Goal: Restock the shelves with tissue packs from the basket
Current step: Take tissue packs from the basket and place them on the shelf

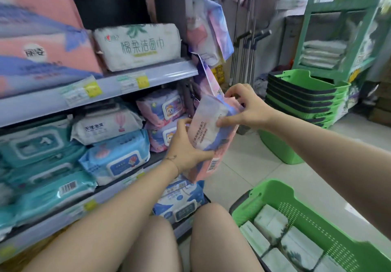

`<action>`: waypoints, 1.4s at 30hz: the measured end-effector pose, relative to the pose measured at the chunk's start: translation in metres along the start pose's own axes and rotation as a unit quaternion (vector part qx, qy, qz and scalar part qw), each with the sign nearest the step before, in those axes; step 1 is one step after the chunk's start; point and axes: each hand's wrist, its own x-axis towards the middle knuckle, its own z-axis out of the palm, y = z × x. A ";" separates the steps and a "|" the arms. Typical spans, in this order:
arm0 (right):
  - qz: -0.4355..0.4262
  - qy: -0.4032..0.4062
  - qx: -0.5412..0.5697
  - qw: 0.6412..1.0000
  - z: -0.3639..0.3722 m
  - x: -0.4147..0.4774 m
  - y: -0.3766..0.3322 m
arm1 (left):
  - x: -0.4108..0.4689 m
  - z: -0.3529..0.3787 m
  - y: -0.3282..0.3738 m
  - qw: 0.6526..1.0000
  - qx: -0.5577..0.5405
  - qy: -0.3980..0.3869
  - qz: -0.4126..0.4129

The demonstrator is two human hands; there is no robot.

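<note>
Both hands grip one pink and lilac tissue pack (211,132), held upright and slightly tilted in front of the shelf end. The left hand (186,147) wraps the pack's lower left side, thumb across the front near the bottom and fingers curled behind, with a barcode showing just below the thumb. The right hand (245,106) pinches the pack's upper end, thumb pressed on the front face and fingers bent over the top edge. The pack sits between the shelving and the floor space, just beside two pink wipe packs (163,119) stacked on the middle shelf (131,187). Left of those lie a white pack with a balloon print (105,125), a blue wipe pack (116,155) under it, and teal wipe packs (42,159) further left. The upper shelf (105,89) carries price labels on its edge, a white pack with green lettering (139,45) and large pink and blue bundles (42,49). Low on the right stands the green basket (296,199), well apart from the held pack, with several white tissue packs (275,235) lying inside it. The person's bare knees (190,240) fill the bottom centre. Farther back, a stack of green baskets (302,100) rests on the tiled floor beside a green rack (338,28).
</note>
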 end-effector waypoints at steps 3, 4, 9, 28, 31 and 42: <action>-0.103 -0.026 -0.181 0.978 -0.005 0.002 -0.019 | 0.005 -0.034 0.010 0.995 0.094 0.025 0.027; -0.129 -0.030 -0.242 0.961 -0.005 0.002 -0.027 | 0.007 -0.044 0.013 0.991 0.127 0.028 0.037; -0.225 -0.007 -0.348 0.910 0.005 0.008 -0.068 | 0.008 -0.093 0.032 0.969 0.231 0.034 0.086; -0.426 0.146 -0.448 0.772 0.040 0.071 -0.207 | -0.017 -0.276 0.122 0.795 0.552 0.112 0.226; -0.437 0.175 -0.438 0.766 0.044 0.087 -0.230 | -0.017 -0.302 0.131 0.762 0.579 0.151 0.248; -0.440 0.078 -0.187 0.875 0.053 0.142 -0.263 | -0.028 -0.372 0.117 0.843 0.441 0.263 0.159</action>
